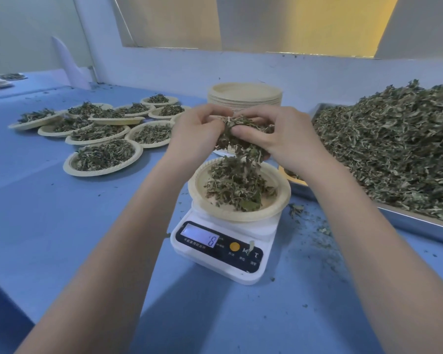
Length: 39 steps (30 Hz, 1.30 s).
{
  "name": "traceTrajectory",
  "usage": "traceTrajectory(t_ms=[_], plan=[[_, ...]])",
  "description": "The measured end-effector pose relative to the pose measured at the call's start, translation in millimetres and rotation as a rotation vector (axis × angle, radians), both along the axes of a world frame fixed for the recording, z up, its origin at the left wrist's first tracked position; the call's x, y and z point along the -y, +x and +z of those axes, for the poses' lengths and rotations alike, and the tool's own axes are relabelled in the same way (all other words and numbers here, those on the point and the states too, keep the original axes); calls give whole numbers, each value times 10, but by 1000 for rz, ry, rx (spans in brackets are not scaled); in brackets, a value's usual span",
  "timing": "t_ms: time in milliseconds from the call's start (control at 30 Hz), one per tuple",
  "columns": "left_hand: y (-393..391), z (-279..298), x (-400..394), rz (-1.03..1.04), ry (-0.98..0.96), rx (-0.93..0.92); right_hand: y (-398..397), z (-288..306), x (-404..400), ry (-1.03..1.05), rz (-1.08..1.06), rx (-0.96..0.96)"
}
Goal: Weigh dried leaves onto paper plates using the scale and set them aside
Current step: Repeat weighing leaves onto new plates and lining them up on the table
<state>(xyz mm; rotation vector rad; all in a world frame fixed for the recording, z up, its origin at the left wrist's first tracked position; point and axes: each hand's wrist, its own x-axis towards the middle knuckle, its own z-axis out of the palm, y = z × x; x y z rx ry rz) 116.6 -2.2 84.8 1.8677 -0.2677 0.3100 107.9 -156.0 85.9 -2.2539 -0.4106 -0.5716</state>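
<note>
Dried leaves lie in a loose green heap on a paper plate, which sits on a white digital kitchen scale on a blue table. The leaves look very light, brittle and crumbly, likely to shed bits and spill, so they are best gathered in a soft cupped handful rather than squeezed; crumbs already dot the table beside the scale.

Both hands hang just above the plate, together holding a clump of leaves. The left hand has its fingers curled around the clump's left side. The right hand cups it from the right, thumb pressed on top. Leaves dangle from the clump toward the plate.

To the right, a metal tray carries a large pile of leaves. Behind the hands stands a stack of empty paper plates. Filled plates sit to the left.
</note>
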Motion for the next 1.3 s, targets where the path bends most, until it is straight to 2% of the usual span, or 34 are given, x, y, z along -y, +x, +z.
traceTrajectory(t_ms=[233,633,1000,1300], plan=[[-27,-60,-86,25,33,-56,-1,-29,-48,-151,-2,-42],[-46,71,-23,-89,1,-6,-12,300,-160,-235,-13,64],[-55,203,14,-85,-32,-6,-1,391,-149,-133,-35,120],[63,370,476,-121,-61,58,42,543,229,-108,-121,172]])
